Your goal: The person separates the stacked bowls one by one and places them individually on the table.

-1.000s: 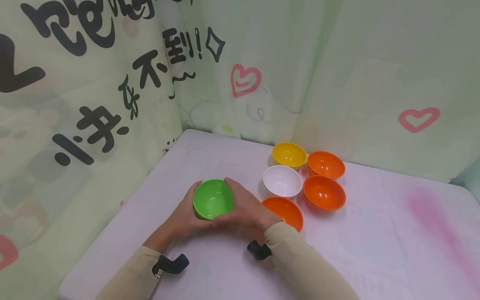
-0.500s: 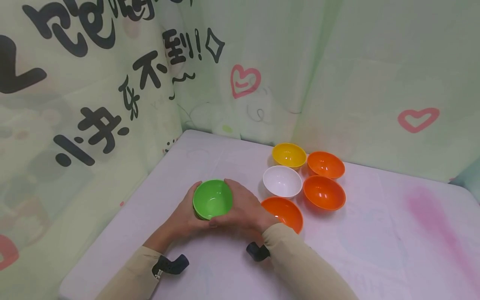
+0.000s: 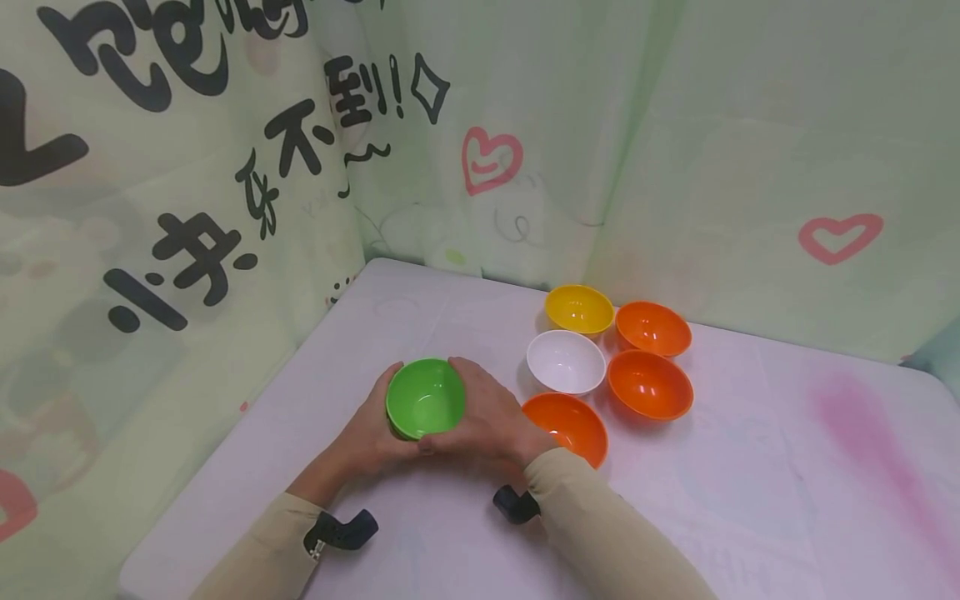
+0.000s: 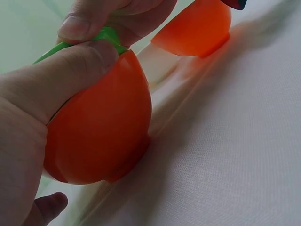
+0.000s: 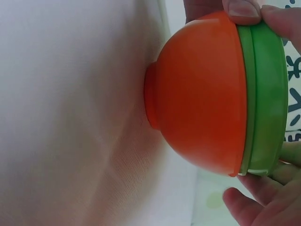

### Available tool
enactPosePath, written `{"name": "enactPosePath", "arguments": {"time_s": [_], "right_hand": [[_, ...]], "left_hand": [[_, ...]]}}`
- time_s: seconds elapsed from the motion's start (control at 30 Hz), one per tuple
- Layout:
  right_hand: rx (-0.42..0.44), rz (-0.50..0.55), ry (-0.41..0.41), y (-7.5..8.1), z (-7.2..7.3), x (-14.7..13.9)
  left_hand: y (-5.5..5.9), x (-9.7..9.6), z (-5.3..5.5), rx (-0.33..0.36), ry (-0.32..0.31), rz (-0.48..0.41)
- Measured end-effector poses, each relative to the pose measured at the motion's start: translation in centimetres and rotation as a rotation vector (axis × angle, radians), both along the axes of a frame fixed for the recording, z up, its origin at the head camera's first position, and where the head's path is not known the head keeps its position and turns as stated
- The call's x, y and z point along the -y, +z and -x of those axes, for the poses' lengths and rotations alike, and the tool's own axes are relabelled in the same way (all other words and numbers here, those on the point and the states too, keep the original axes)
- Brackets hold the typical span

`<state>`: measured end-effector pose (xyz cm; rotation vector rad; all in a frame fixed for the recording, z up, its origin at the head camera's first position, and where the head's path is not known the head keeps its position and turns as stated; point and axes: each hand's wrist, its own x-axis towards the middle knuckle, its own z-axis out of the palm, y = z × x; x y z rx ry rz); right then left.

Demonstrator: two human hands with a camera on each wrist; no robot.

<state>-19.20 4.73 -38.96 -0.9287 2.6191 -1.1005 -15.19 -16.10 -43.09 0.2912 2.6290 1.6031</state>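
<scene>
A green bowl [image 3: 426,398] sits nested above an orange bowl [image 5: 202,94], held upright at the table's left middle. Two green rims show in the right wrist view, apparently of two stacked green bowls. My left hand [image 3: 366,429] grips the orange bowl from the left, its thumb at the orange rim. From the right, my right hand [image 3: 491,415] holds the upper green bowl, thumb on its near side and fingers at the far side. The thumbs meet in front. The orange foot is close to the cloth; whether it touches I cannot tell. The head view hides the orange bowl.
Right of my hands stand a white bowl [image 3: 565,362], a yellow bowl [image 3: 579,309] and several orange bowls [image 3: 649,385]. The nearest orange bowl [image 3: 573,427] is partly behind my right wrist. A printed curtain [image 3: 712,167] hangs behind the pale tabletop [image 3: 750,475].
</scene>
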Motion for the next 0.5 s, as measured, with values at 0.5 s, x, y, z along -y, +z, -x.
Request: {"name": "enactPosePath", "arguments": {"time_s": [0.5], "right_hand": [[0.071,0.086,-0.023,0.43,0.18,-0.14]], "left_hand": [[-0.01,-0.01,0.03,-0.028,-0.017,-0.007]]}}
